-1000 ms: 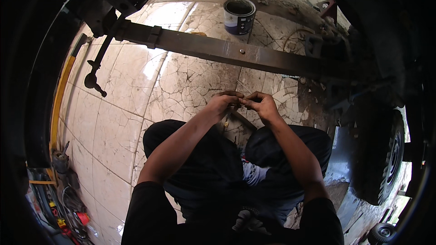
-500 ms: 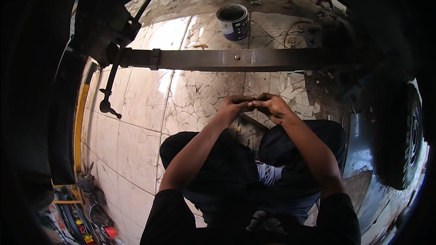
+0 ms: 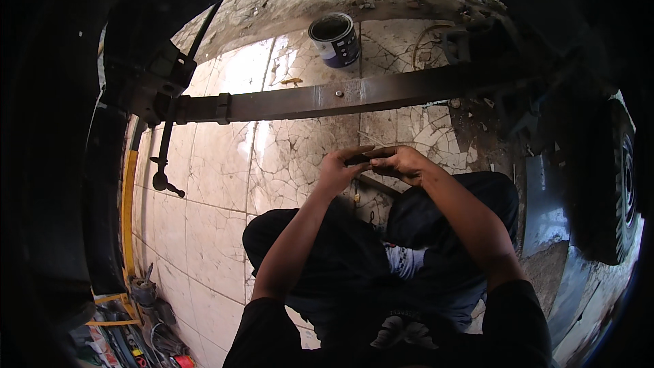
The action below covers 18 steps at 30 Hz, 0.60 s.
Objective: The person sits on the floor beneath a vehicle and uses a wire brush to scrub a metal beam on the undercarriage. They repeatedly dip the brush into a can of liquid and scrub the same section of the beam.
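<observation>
We are holding left hand [image 3: 338, 167] beside right hand [image 3: 403, 162]; handwork is appearing unfinished. We cannot tell what either grip is holding.

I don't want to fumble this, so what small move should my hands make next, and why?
Perhaps tilt the left hand slightly, to uncover the spot where it meets the right hand: from above, I can't tell whether anything small is held between them.
</observation>
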Each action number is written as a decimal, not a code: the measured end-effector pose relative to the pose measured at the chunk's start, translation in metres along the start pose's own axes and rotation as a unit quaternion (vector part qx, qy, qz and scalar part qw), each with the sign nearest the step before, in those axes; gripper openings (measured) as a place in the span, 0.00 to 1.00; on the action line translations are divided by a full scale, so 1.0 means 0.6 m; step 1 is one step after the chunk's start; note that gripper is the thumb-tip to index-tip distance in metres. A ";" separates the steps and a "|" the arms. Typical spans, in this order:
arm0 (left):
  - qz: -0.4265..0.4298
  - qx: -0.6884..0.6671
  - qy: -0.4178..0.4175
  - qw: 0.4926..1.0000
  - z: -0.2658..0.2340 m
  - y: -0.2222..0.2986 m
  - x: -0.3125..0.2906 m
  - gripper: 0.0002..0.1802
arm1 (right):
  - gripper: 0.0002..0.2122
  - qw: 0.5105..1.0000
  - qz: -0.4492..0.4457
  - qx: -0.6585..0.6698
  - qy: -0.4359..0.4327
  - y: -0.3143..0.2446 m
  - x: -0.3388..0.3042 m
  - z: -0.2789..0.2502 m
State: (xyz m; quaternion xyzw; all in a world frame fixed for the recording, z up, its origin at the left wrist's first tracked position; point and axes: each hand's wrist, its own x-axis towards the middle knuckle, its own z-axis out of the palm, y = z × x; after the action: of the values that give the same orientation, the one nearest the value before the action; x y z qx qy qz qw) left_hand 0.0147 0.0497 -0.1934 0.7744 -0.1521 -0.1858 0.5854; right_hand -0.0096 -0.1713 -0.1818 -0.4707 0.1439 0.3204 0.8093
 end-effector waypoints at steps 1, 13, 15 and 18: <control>0.021 0.027 0.020 0.999 0.012 0.005 -0.001 0.21 | 0.17 1.000 -0.001 -0.010 0.007 0.004 0.005 -0.008; 0.012 0.171 0.113 0.979 0.016 0.021 0.013 0.14 | 0.12 0.992 -0.076 0.028 0.098 0.031 0.034 -0.012; -0.040 0.110 0.083 0.990 0.013 0.013 0.012 0.13 | 0.12 0.991 -0.077 0.032 0.102 0.031 0.030 -0.006; -0.037 -0.010 0.088 0.995 0.026 0.007 0.010 0.11 | 0.12 0.990 -0.087 0.082 0.080 0.038 0.020 0.004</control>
State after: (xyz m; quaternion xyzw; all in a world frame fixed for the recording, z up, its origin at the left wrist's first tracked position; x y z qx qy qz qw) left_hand 0.0125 0.0328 -0.1939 0.7866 -0.0696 -0.1402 0.5973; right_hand -0.0157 -0.1570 -0.2021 -0.4380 0.1923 0.1968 0.8558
